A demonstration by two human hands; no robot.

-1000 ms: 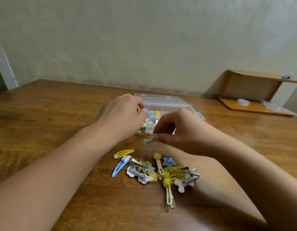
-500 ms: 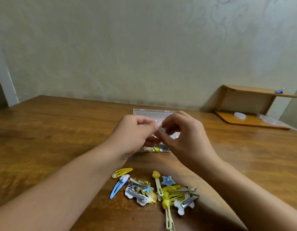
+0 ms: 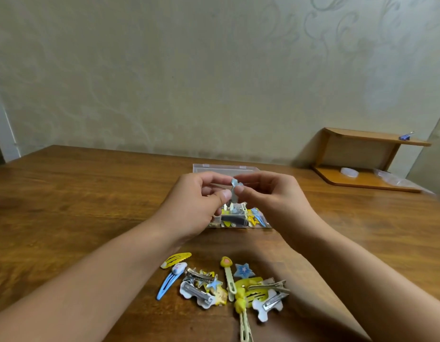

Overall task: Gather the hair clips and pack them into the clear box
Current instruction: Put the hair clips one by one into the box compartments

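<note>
2 hands engaged: blue clip point(image 3: 235, 192) pinched between left hand point(image 3: 196, 206) and right hand point(image 3: 270, 196) above clear box point(image 3: 238, 219), likely being closed for packing; pile point(image 3: 226, 285) left on bench point(image 3: 90, 193).

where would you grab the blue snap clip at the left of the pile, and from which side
Pinch the blue snap clip across its long flat sides near the middle, coming from above and from the left. It lies flat on the table, and its left side is open wood, while the pile crowds its right. The white charm at its far end is a bulkier second choice.
</note>
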